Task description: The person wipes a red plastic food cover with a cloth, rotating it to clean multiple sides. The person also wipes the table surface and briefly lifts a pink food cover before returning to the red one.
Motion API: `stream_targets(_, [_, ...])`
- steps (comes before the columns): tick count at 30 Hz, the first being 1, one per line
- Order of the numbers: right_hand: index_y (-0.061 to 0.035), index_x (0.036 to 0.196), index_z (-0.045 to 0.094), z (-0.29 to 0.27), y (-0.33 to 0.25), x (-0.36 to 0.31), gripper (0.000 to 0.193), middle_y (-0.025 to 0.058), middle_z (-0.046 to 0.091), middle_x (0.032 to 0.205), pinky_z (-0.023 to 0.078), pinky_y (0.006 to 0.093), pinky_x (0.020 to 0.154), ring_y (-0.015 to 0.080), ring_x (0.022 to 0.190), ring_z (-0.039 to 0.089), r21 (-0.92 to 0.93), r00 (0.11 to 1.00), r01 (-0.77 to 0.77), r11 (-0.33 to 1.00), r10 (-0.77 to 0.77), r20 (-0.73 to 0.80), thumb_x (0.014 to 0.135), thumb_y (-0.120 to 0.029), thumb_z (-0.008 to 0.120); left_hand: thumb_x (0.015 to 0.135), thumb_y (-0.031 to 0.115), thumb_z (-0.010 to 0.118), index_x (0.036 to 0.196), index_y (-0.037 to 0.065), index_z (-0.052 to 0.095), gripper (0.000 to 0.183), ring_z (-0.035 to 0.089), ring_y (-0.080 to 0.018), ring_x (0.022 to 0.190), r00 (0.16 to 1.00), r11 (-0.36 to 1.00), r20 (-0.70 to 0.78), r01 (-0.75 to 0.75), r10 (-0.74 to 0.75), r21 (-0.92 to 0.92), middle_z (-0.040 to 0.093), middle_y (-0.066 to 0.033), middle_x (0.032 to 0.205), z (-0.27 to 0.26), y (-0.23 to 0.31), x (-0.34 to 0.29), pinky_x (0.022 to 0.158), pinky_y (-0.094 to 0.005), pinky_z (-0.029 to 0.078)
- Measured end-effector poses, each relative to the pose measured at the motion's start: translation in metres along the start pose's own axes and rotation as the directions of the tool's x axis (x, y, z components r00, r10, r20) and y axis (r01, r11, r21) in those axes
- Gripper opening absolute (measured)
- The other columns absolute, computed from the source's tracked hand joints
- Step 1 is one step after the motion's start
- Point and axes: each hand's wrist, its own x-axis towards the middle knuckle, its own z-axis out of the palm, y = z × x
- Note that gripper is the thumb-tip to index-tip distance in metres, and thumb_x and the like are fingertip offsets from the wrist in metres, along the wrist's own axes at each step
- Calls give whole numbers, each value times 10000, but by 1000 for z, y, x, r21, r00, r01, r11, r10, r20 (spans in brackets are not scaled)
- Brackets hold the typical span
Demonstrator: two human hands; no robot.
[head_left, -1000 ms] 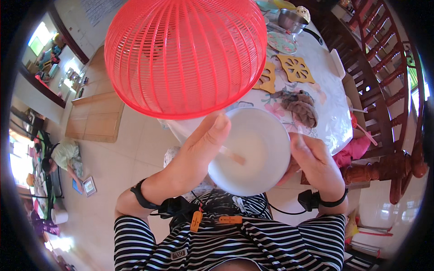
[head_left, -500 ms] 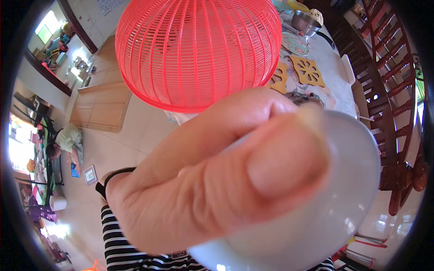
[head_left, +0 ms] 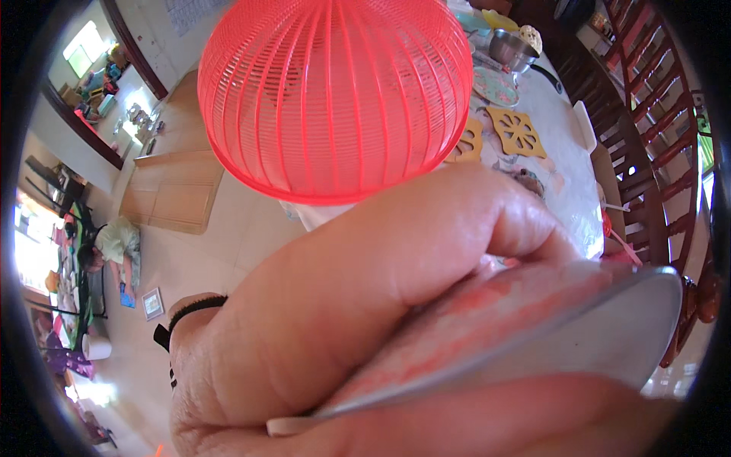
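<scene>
My left hand comes in from the left, a black band round its wrist, and fills the lower middle very close up. It grips a whitish, glossy shallow bowl by the side, with fingers over the top and the blurred thumb along the lower face. The bowl is tilted almost edge-on, its rim slanting up to the right. Reddish streaks, perhaps reflections, show on its upper face. Just beyond the hand is a large red slatted plastic basket-like dome. My right hand does not show.
A table with a pale patterned cloth stands at the right, bearing a yellow cut-out trivet, a patterned plate and a metal bowl. Dark wooden railings rise beyond it. A person and flattened cardboard are at the left.
The bowl has turned from showing its broad white face to nearly edge-on. My left thumb has swung down and the fingers now show above. The red dome sits slightly lower in view.
</scene>
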Motion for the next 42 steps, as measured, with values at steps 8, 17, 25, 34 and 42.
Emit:
stream_targets(8, [74,1232,608,-1,2,0,591,134,662,932,553,284,541,206,635,684,7,999,12,1000,-12,48,1104,-430,327,1090,443,395,1281,13,514,485,553,-119,1098,1000,999,7,-25,25,34,556,-42,1201,-2,1,5,947,-308,475])
stream_targets(17, [65,1237,608,2,0,3,586,141,657,930,545,282,547,203,641,679,27,998,-39,999,38,40,1102,-434,333,1090,434,400,1285,8,519,483,554,-120,1103,1000,1000,16,6,-6,21,558,-40,1214,-5,3,8,957,-306,466])
stream_targets(25, [33,1208,642,19,-31,-7,583,49,664,908,495,212,638,82,733,640,-5,985,-172,985,172,-33,1092,-467,365,1091,426,405,1288,2,523,482,556,-121,1108,985,964,-30,160,-171,-213,560,-38,1226,-19,7,-2,965,-304,459])
stream_targets(34, [21,1432,423,2,-16,6,678,123,691,1057,564,284,671,196,799,708,15,865,-123,992,99,492,1072,-545,324,1085,433,409,1318,4,526,502,590,-149,1115,905,896,-287,184,-315,-403,590,-67,1246,-36,-54,3,971,-320,477])
stream_targets(42, [42,1407,397,7,-31,26,603,197,686,1039,606,375,703,299,859,732,-108,774,-331,937,335,537,1062,-451,418,1061,522,405,1377,40,521,588,660,-191,1119,910,801,-269,103,-315,-590,650,-112,1269,-31,-110,34,967,-352,531])
